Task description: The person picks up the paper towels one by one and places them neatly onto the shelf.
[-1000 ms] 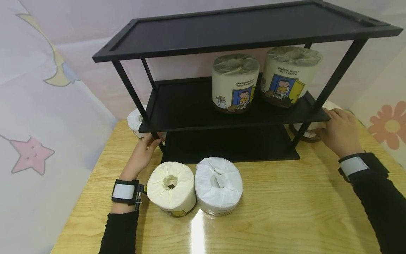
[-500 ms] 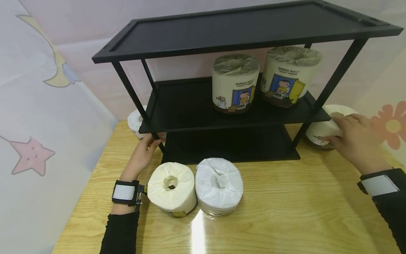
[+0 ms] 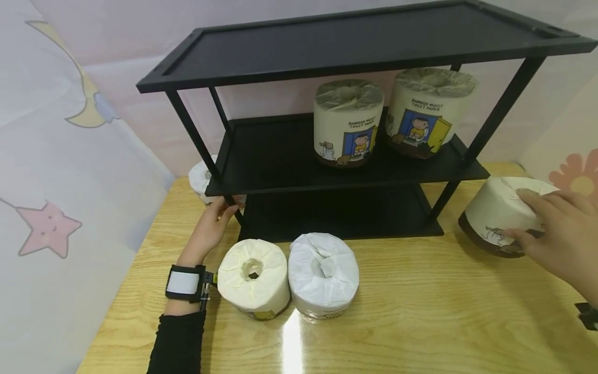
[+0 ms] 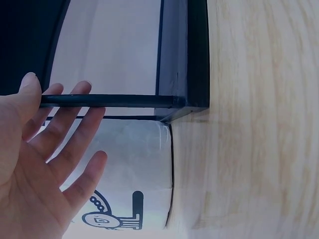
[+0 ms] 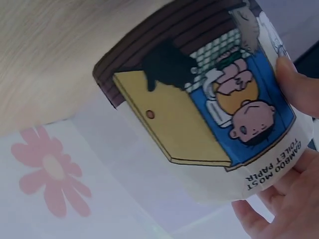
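Note:
In the head view, my right hand (image 3: 562, 231) grips a wrapped toilet paper roll (image 3: 497, 215) over its top and side. That roll is tilted, to the right of the black two-level rack (image 3: 336, 179). The right wrist view shows the cartoon print on the roll (image 5: 199, 114), with thumb and fingers on either side. My left hand (image 3: 210, 223) holds the rack's front left post (image 4: 124, 101), thumb on one side and loosely bent fingers behind. Beyond that hand is another roll (image 3: 199, 178), partly hidden by the rack.
Two rolls stand on the rack's middle shelf, a left one (image 3: 348, 124) and a right one (image 3: 427, 114). On the wooden table (image 3: 411, 311), a cream roll (image 3: 254, 296) and a white roll (image 3: 322, 296) stand side by side before the rack. A printed backdrop (image 3: 93, 171) hangs behind.
My right hand has drawn the toilet paper roll from behind the rack's right side out to the right and nearer, and it has tilted. My left hand has stayed at the post.

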Demonstrator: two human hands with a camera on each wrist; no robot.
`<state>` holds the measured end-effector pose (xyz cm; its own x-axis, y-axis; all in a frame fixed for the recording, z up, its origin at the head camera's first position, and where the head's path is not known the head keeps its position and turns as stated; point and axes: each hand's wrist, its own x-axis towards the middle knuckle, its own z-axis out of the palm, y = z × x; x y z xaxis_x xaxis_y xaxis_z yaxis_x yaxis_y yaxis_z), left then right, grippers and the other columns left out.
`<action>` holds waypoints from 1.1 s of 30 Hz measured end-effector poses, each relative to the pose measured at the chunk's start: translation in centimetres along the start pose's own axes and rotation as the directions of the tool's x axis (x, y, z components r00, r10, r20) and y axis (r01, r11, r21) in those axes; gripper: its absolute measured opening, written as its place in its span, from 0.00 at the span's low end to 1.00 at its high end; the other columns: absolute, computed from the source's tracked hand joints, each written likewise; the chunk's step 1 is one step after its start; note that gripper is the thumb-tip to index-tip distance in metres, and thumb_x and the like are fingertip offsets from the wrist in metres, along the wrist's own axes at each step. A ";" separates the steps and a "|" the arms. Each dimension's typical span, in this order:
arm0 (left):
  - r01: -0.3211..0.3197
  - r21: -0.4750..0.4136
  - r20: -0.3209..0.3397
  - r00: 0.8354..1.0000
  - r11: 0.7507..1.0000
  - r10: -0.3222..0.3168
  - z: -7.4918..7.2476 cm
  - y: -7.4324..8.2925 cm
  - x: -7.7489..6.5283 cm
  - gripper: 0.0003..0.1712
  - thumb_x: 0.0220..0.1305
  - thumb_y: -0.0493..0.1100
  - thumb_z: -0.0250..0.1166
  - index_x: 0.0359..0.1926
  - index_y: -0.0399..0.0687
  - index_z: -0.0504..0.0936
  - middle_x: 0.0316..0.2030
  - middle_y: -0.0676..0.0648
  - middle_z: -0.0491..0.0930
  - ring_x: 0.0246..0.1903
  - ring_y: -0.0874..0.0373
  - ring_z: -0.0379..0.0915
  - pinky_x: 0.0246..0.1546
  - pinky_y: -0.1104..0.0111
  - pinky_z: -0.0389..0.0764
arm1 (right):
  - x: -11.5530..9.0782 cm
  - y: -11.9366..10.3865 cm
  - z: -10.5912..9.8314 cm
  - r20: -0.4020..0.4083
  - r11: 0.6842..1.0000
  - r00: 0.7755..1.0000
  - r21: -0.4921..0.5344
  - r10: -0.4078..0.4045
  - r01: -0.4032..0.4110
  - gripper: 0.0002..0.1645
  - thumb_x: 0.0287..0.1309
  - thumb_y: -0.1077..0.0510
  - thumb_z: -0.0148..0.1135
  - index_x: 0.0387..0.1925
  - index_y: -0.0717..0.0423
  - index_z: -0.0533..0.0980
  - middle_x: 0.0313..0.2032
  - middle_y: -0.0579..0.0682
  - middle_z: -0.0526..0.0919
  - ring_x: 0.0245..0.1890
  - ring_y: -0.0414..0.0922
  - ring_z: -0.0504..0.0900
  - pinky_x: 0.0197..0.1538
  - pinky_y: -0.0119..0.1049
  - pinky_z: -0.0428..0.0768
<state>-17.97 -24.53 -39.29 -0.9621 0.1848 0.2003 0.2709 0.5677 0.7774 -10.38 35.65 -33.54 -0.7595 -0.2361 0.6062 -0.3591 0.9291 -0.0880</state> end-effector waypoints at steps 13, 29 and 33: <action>-0.027 -0.010 0.001 1.000 1.000 0.027 0.0 -0.1 0.4 0.16 0.78 0.46 0.51 0.55 0.41 0.74 0.54 0.38 0.79 0.58 0.42 0.72 0.60 0.47 0.68 | -2.2 -3.5 -1.6 -0.163 0.986 0.987 0.159 -0.012 0.039 0.63 0.56 0.17 0.42 0.52 0.76 0.75 0.37 0.79 0.76 0.41 0.71 0.68 0.65 0.27 0.52; -0.033 -0.023 0.008 0.999 0.999 0.033 0.1 -0.3 0.1 0.14 0.77 0.44 0.51 0.54 0.40 0.74 0.53 0.38 0.79 0.59 0.42 0.71 0.61 0.46 0.67 | -0.6 -8.9 -3.4 -0.178 0.974 0.961 0.043 -0.214 0.224 0.49 0.66 0.25 0.43 0.52 0.67 0.79 0.36 0.71 0.81 0.41 0.68 0.74 0.72 0.30 0.51; -0.039 -0.023 0.009 0.999 0.999 0.040 0.1 -0.2 0.2 0.14 0.77 0.44 0.51 0.54 0.40 0.74 0.53 0.38 0.79 0.58 0.43 0.72 0.61 0.47 0.68 | -0.4 -9.8 -3.5 -0.194 0.972 0.957 0.051 -0.218 0.232 0.47 0.67 0.26 0.43 0.52 0.66 0.79 0.37 0.70 0.82 0.41 0.68 0.74 0.72 0.29 0.51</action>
<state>-18.17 -24.53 -39.45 -0.9504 0.2142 0.2256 0.3077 0.5415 0.7823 -4.64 27.61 -30.15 -0.5430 -0.3731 0.7523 -0.5521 0.8336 0.0149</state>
